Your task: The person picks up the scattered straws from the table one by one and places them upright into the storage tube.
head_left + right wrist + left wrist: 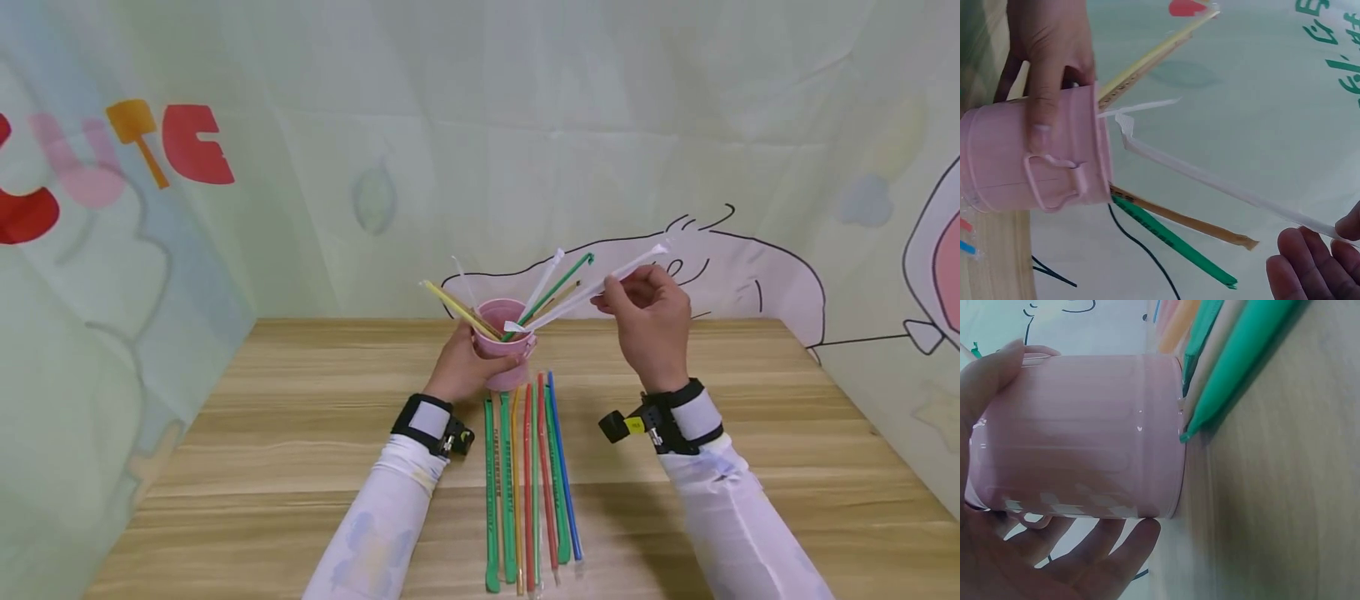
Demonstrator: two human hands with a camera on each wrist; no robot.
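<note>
My left hand (467, 364) grips a pink bucket (510, 377) with small side handles, standing on the table. In the left wrist view the thumb and fingers wrap round the bucket (1085, 431). Several wrapped straws lean out of it: a yellow straw (461, 307), a green straw (558, 285), brown ones and white ones. Between thumb and fingers my right hand (651, 321) pinches a white wrapped straw (570, 302) by its upper end. Seen from the right wrist, the lower tip of this white straw (1210, 178) is at the bucket's mouth, outside or just over the rim.
On the wooden table (315, 467), in front of the bucket, several straws lie side by side, among them a green one (491, 500), a red one (528, 492) and a blue one (564, 475). A printed cloth backdrop (480, 183) surrounds the table's back and sides.
</note>
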